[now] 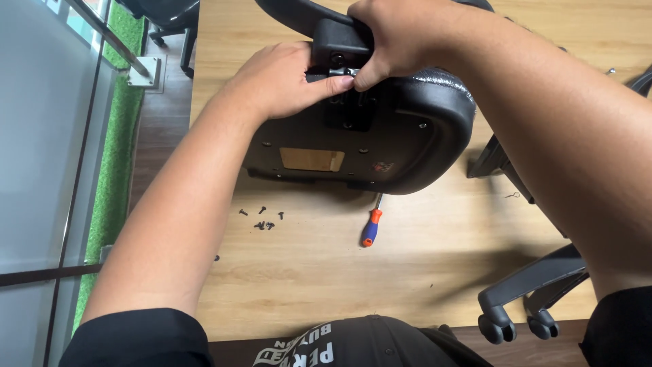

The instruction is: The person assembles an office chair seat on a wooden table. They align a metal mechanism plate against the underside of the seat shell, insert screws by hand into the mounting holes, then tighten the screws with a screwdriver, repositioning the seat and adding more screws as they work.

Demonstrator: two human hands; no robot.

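While an upturned black chair seat (380, 143) lies on the wooden table (435, 258), the left hand (285, 81) presses curled fingers against its bracket (339, 58). The right hand (397, 37) grips that bracket closed. Loose screws (263, 219) and a screwdriver (371, 228) lie just beside the seat.

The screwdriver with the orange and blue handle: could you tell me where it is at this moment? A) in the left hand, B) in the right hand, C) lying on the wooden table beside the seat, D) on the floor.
C: the screwdriver lies on the wooden table by the black seat, while the left hand and right hand grip the seat's bracket.
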